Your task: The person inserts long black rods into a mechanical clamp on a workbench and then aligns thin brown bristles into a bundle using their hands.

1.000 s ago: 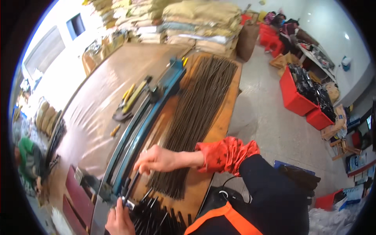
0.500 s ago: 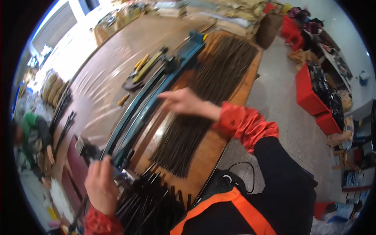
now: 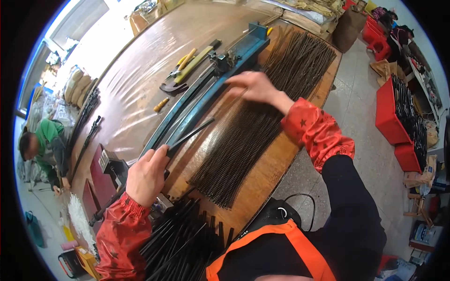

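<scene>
My left hand (image 3: 147, 178) is closed around a slim black tube (image 3: 191, 133), whose far end slants up and right over the bench. Close beside it runs a long blue metal rail fixture (image 3: 199, 107) with a clamp-like block (image 3: 221, 63) near its far end. My right hand (image 3: 255, 88) is in the air above a wide row of long, thin dark coil springs (image 3: 248, 140). Its fingers reach left toward the rail, stretched and apart, a little blurred; I see nothing held in them. Below my left hand lies a heap of black tubes (image 3: 183, 234).
Beyond the rail lie a yellow-handled tool (image 3: 194, 65), a wooden-handled tool (image 3: 161, 104) and a dark curved piece (image 3: 173, 89) on the plastic-covered table (image 3: 122, 112). A co-worker in green (image 3: 47, 136) bends at the left. Red crates (image 3: 393, 117) of black parts stand right.
My left hand has moved up and right, and the black tube now shows extending from it. My right hand has shifted right with its fingers spread. The whole view has shifted slightly.
</scene>
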`<state>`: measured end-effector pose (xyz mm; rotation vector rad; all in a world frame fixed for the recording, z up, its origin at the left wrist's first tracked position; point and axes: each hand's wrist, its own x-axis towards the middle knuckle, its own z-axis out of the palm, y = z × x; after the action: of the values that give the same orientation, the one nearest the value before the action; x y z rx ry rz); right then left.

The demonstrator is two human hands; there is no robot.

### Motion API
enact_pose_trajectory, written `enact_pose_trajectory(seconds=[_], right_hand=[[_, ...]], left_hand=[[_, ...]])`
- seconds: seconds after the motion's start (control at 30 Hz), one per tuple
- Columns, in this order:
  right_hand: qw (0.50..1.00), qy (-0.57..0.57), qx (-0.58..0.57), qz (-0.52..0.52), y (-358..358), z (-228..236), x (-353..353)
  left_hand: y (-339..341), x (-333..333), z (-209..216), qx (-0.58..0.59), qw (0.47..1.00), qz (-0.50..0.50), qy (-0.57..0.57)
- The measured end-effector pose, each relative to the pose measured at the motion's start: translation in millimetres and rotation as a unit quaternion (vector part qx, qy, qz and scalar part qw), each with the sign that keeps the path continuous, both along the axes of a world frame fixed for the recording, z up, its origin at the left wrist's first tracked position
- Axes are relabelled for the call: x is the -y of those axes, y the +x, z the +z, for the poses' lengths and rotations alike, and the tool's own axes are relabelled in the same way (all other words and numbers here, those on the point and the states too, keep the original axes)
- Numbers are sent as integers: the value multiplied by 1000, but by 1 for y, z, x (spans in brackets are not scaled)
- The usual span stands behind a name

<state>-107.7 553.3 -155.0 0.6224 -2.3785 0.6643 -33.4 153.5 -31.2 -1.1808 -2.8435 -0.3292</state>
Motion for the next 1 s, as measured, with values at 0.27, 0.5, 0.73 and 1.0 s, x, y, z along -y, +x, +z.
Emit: enact_pose_trajectory(seconds=[0.27,0.5,0.73,1.0], right_hand=[[972,-64,-218,-64,19,49,-17],[990,-113,-77,-21,21,26,33],[997,-63,3,-45,15,0,80],[944,-216,115,223,68,26,137]], left_hand=[[7,0,0,8,999,4,37],[5,8,-1,-21,999,28,16],[20,32,3,-32,998,44,26],[40,81,19,-66,994,90,13]])
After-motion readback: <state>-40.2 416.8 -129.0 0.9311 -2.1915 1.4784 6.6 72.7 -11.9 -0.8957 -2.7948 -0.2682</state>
